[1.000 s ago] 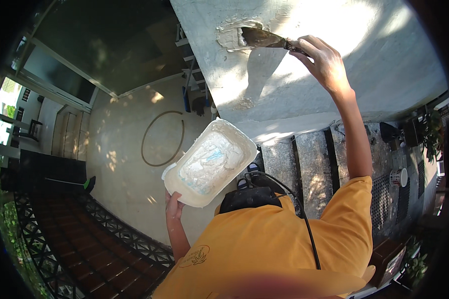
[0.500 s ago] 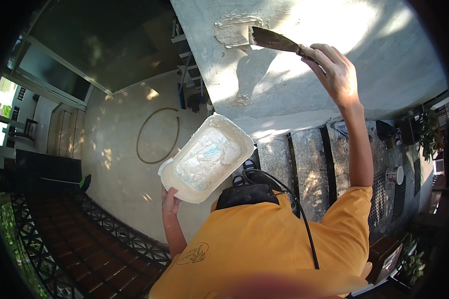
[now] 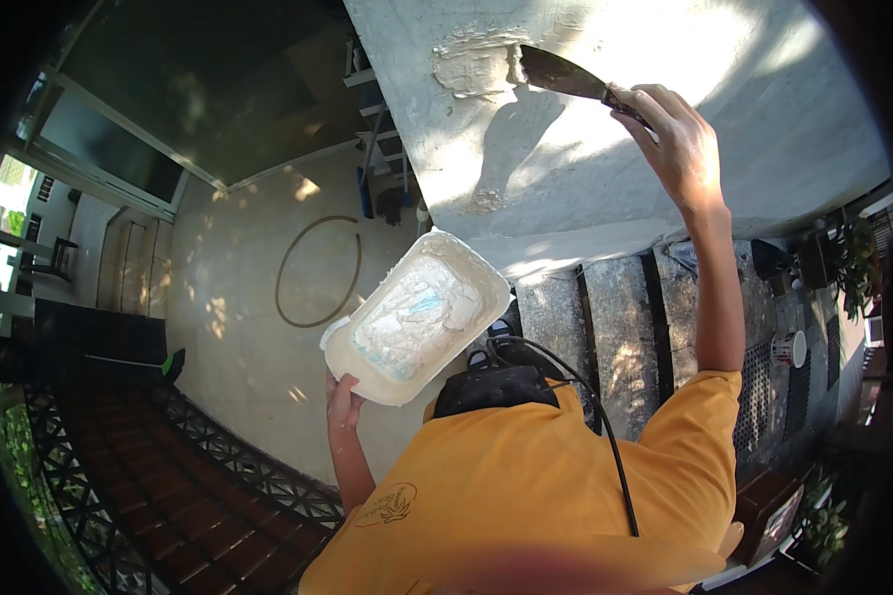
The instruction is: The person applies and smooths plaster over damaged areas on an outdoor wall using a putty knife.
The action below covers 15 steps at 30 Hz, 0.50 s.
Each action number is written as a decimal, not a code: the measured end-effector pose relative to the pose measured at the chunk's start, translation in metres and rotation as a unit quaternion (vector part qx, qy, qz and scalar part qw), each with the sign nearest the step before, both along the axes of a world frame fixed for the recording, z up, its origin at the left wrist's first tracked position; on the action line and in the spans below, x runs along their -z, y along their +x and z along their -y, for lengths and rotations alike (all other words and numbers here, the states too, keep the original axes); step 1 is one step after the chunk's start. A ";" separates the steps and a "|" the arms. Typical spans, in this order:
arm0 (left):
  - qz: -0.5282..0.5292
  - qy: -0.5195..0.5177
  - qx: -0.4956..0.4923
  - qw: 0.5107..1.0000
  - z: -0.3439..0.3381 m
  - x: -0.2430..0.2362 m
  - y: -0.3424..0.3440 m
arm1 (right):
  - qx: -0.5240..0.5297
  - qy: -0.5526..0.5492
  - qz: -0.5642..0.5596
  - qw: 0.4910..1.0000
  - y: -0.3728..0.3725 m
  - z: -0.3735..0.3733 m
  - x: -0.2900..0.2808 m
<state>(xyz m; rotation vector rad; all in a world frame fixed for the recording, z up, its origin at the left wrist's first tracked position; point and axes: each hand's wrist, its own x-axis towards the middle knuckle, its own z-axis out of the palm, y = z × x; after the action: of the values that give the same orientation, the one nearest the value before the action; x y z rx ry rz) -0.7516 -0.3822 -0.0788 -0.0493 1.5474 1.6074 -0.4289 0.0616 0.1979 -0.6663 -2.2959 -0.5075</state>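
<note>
My right hand [image 3: 675, 149] is closed on the handle of a dark putty knife [image 3: 566, 74], whose blade tip touches the right side of a rough patch of wet white filler [image 3: 476, 61] on the pale wall [image 3: 744, 159]. A smaller rough spot [image 3: 486, 198] sits lower on that wall. My left hand [image 3: 344, 407] grips the near corner of a cream plastic tub [image 3: 486, 278], held out at chest height, with white paste and faint blue streaks [image 3: 417, 312] inside it.
Concrete steps [image 3: 551, 327] run below the wall, with a white bucket [image 3: 789, 349] and plants [image 3: 853, 258] at right. A coiled hose [image 3: 283, 273] lies on the tiled floor [image 3: 218, 377]; ladder and broom [image 3: 367, 193] stand by the wall corner. A metal railing [image 3: 218, 446] borders the lower left.
The putty knife and my right hand have moved rightward across the patch, and the hollow seen earlier at the blade now shows as smeared filler. The tub has shifted only slightly.
</note>
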 end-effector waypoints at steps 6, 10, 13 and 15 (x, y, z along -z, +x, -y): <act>0.007 0.002 0.004 1.000 -0.002 0.003 -0.003 | -0.056 0.022 0.007 0.998 -0.006 0.007 0.004; 0.005 0.015 0.005 1.000 0.005 0.008 -0.002 | -0.133 -0.088 -0.097 0.983 -0.025 0.020 0.027; 0.010 0.024 -0.001 1.000 0.001 0.006 0.000 | -0.125 -0.252 -0.257 0.925 -0.037 0.025 0.086; 0.012 0.021 -0.007 1.000 0.001 0.004 0.001 | -0.131 -0.278 -0.318 0.897 -0.053 0.030 0.110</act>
<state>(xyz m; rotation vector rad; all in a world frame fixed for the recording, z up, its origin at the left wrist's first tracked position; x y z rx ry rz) -0.7502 -0.3828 -0.0832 -0.0569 1.4965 1.6447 -0.4821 0.0313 0.0880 -0.6432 -1.8308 0.4669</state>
